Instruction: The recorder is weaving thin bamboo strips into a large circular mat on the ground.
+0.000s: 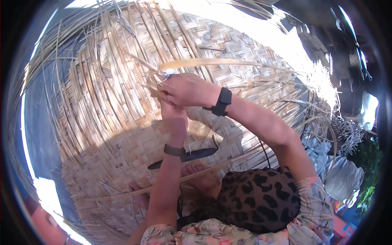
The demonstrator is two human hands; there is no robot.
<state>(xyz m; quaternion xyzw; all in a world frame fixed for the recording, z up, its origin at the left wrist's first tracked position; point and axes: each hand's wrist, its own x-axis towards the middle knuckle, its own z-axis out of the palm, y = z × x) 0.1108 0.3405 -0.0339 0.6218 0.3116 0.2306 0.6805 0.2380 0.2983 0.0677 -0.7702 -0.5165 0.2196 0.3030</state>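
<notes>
My right hand [188,89], with a black watch at its wrist, is closed at the middle of the woven mat on a pale flat plant strip [216,62] that runs off to the right. My left hand [173,111] meets it from below, closed around the same bunch of strips; its fingers are mostly hidden behind the right hand. A small shiny bit shows just above my right fingers, too blurred to name. Beneath both hands spreads the large woven mat [122,141], with many loose strip ends standing up at its far side.
A dark, narrow blade-shaped thing [200,154] lies on the mat behind my left wrist. My bare toes [194,168] rest on the mat by a leopard-print cloth [257,198]. Loose fibres [320,108] and a grey-white sack [345,175] are at the right.
</notes>
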